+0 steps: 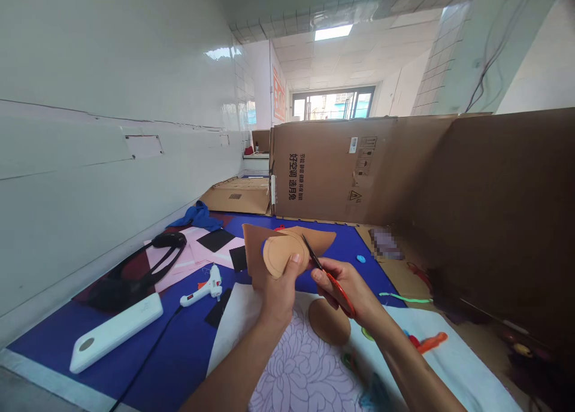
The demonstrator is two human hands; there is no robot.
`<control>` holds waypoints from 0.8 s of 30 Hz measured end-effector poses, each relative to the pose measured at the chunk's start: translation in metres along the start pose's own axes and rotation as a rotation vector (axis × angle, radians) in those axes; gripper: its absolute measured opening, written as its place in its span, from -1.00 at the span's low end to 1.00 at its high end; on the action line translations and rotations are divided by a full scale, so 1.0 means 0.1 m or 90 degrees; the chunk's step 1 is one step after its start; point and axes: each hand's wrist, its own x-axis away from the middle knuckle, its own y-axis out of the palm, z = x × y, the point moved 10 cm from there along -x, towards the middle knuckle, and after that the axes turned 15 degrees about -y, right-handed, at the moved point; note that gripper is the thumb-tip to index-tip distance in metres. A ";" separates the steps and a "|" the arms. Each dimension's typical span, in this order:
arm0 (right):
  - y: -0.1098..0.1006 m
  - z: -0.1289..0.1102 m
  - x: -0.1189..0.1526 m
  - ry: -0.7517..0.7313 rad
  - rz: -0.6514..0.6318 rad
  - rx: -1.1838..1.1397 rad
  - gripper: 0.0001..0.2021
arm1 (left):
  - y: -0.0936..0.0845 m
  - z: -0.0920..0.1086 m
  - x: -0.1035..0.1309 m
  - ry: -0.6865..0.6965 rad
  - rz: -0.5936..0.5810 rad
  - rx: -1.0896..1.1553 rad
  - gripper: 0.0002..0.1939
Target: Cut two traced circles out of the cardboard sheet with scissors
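My left hand (pixel 281 289) pinches a tan sheet (pixel 255 250) and a rounded tan piece (pixel 281 253) in front of it, thumb on top. A curved line runs along the edge of the piece. In my right hand (pixel 339 283) are scissors (pixel 339 293) with orange handles, their dark blades at the right edge of the tan material. Whether the blades are parted is too small to tell. Below my hands a brown oval (pixel 329 321) lies on a white sheet printed with a flower pattern (pixel 300 364).
On the blue table (pixel 188 328) at the left lie a white glue gun (pixel 204 287) with a cord, a long white case (pixel 117 332), black straps (pixel 166 256), pink sheets (pixel 197 247) and blue cloth (pixel 197 216). Cardboard (pixel 327 172) stands behind. Orange yarn (pixel 432 342) lies right.
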 end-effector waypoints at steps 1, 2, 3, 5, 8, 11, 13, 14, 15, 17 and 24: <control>0.00 -0.01 0.00 -0.001 0.001 0.001 -0.41 | 0.01 0.00 0.00 -0.002 -0.006 0.001 -0.48; 0.00 -0.01 0.00 -0.001 0.001 0.002 -0.40 | 0.02 0.00 0.00 -0.004 -0.011 0.003 -0.48; 0.00 -0.01 0.00 -0.001 0.000 0.002 -0.40 | 0.03 0.00 0.00 -0.008 -0.014 0.004 -0.47; 0.00 -0.01 0.00 0.001 -0.002 0.004 -0.39 | 0.04 0.00 0.00 -0.015 -0.016 0.006 -0.44; -0.01 0.01 0.01 0.004 -0.003 0.010 -0.38 | 0.05 0.02 0.01 -0.014 -0.019 0.009 -0.41; -0.02 0.01 0.01 0.001 -0.005 0.014 -0.37 | 0.07 0.03 0.01 -0.020 -0.033 0.003 -0.40; -0.03 0.00 0.00 -0.004 -0.009 0.016 -0.38 | 0.07 0.04 0.00 -0.015 -0.040 -0.006 -0.39; -0.04 0.00 0.00 -0.007 -0.012 0.017 -0.38 | 0.06 0.05 -0.01 -0.007 -0.038 -0.011 -0.38; -0.05 0.00 0.00 -0.011 -0.014 0.018 -0.39 | 0.04 0.06 -0.02 0.002 -0.033 -0.017 -0.38; -0.06 -0.01 0.00 -0.013 -0.016 0.020 -0.40 | 0.00 0.07 -0.04 0.014 -0.017 -0.033 -0.38; -0.07 0.00 -0.01 -0.004 -0.018 0.024 -0.41 | 0.00 0.10 -0.05 0.016 -0.024 -0.040 -0.37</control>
